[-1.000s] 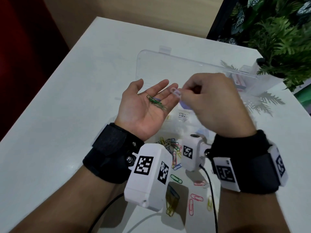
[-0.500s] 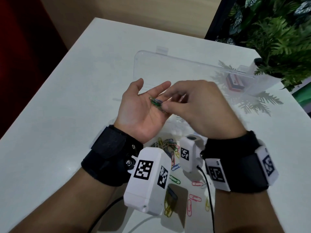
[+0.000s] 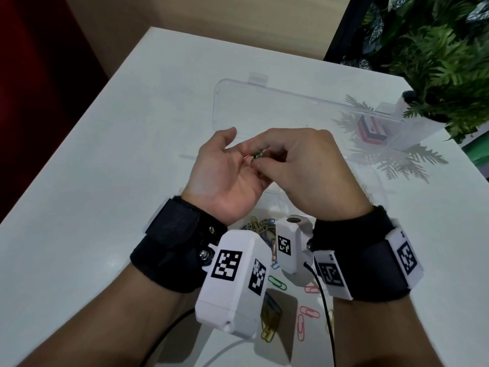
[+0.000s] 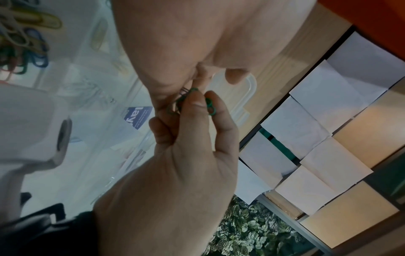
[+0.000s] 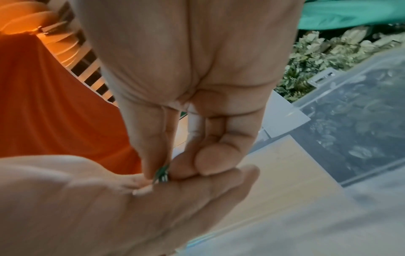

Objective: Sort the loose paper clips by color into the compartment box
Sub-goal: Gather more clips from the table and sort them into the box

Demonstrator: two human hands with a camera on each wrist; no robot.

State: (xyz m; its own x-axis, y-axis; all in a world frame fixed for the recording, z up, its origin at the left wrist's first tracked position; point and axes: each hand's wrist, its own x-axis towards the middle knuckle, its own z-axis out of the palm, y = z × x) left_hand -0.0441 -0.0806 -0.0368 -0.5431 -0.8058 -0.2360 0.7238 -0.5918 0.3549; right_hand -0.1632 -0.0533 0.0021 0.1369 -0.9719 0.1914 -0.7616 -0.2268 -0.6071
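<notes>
My left hand (image 3: 238, 157) lies palm up over the clear compartment box (image 3: 275, 198), fingers loosely bent. On its fingers rest green paper clips (image 3: 257, 154). My right hand (image 3: 264, 162) reaches in from the right and pinches those green clips (image 4: 211, 107) between thumb and forefinger; the right wrist view shows the pinch (image 5: 162, 173) against the left palm (image 5: 98, 207). The box's open lid (image 3: 264, 107) lies flat behind the hands. A pile of mixed loose clips (image 3: 260, 229) sits below the wrists, with a green clip (image 3: 277, 282) and pink clips (image 3: 309, 312) nearer me. The hands hide most compartments.
A potted fern (image 3: 436, 75) stands at the back right corner, with a small red and black object (image 3: 370, 129) beside it. A yellow binder clip (image 3: 271, 309) lies under my left wrist camera. The white table's left edge (image 3: 79, 144) drops to a dark floor.
A second ago my right hand held a pale clip above the left fingertips. It has come down onto the left hand and pinched the green clips; the left fingers have curled slightly.
</notes>
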